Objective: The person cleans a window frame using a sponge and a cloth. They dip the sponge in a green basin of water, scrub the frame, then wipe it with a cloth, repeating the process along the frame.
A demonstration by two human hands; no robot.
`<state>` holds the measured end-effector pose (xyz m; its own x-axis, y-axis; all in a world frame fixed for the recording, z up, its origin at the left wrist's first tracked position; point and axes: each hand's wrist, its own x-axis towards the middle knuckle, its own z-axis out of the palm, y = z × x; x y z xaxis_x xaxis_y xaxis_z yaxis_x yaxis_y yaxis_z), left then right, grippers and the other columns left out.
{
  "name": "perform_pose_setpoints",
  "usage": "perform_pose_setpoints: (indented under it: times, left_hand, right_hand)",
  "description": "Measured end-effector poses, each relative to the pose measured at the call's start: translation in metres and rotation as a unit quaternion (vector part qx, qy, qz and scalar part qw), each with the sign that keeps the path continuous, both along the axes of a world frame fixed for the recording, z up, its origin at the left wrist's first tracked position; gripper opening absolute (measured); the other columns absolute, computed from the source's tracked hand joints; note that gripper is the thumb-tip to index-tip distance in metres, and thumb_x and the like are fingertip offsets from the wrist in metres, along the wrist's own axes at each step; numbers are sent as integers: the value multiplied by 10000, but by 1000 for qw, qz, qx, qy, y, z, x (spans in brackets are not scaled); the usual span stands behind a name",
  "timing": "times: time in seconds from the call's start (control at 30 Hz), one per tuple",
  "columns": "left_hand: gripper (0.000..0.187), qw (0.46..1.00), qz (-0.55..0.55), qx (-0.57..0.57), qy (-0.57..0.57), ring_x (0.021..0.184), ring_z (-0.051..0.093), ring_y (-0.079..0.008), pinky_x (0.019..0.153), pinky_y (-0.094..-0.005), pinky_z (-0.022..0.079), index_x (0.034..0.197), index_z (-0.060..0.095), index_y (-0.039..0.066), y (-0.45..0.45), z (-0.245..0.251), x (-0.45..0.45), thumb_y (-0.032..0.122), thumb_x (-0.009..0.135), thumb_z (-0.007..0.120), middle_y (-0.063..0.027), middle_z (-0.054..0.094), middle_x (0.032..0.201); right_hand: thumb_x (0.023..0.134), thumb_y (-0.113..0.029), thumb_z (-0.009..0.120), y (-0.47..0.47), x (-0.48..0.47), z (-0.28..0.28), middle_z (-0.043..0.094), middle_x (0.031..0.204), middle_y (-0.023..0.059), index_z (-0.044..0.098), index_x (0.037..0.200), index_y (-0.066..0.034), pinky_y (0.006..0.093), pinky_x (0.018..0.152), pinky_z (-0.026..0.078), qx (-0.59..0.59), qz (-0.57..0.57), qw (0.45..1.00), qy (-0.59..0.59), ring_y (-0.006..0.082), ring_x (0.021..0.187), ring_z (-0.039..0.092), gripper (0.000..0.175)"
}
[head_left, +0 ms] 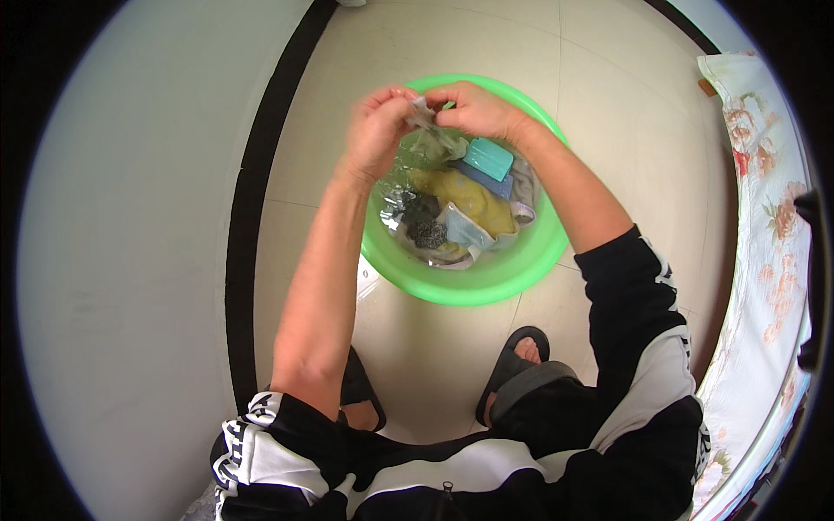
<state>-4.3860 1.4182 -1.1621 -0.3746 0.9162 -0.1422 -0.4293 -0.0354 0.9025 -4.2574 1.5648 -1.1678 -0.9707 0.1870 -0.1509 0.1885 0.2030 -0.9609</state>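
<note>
A thin, pale wet cloth (435, 140) hangs over the water at the far side of a green plastic basin (466, 293). My left hand (381, 127) grips its upper end, and the fingers of my right hand (472, 111) pinch it just beside. Below my right hand lies a turquoise plastic piece (488, 158), partly over a blue item (485, 180). A yellow cloth (466, 198), a light blue cloth piece with white edging (466, 228), a dark cloth (420, 211) and a grey cloth (523, 182) lie in the water.
The basin stands on a tiled floor (404, 365). My feet in black slippers (508, 365) are on its near side. A wall with a black skirting board (251, 228) runs along the left. Floral fabric (762, 215) hangs at the right. A white object (366, 277) touches the basin's lower left.
</note>
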Motion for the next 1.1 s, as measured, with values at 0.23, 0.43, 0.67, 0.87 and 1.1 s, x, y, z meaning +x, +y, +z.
perform_pose_setpoints:
  times: [0.23,0.43,0.67,0.87,1.1]
  left_hand:
    - [109,990,93,43,96,813,568,-123,716,-321,492,908,615,74,-5,58,-5,41,876,516,-9,600,930]
    - [79,974,124,35,187,840,572,-91,723,-269,457,937,602,102,-4,82,5,74,900,539,-6,663,975]
    - [60,927,176,45,328,781,643,-126,709,-250,504,912,575,13,-7,69,7,1,877,528,-60,683,876]
    - [25,892,200,-52,403,725,628,-97,653,-264,495,921,544,15,-6,-13,-15,1,904,556,-52,698,873]
    - [140,781,-16,-290,553,889,647,-416,795,-486,519,955,628,25,-20,-115,12,76,855,544,-238,667,936]
  right_hand:
    - [887,-248,673,17,21,44,618,869,-1,633,982,-25,269,797,453,122,4,991,60,103,832,539,245]
    - [880,-242,642,17,26,60,601,806,7,615,976,-29,301,729,459,84,-27,995,41,130,753,532,235]
    - [790,-118,558,20,28,17,609,790,135,583,938,-9,372,713,474,332,4,940,79,283,753,581,186]
    - [779,-152,569,24,24,-33,639,921,195,633,935,-57,458,753,500,415,-82,905,-42,382,877,603,194]
    - [795,-150,586,-15,17,-113,689,960,103,671,936,-83,441,786,532,547,84,830,-62,352,943,636,178]
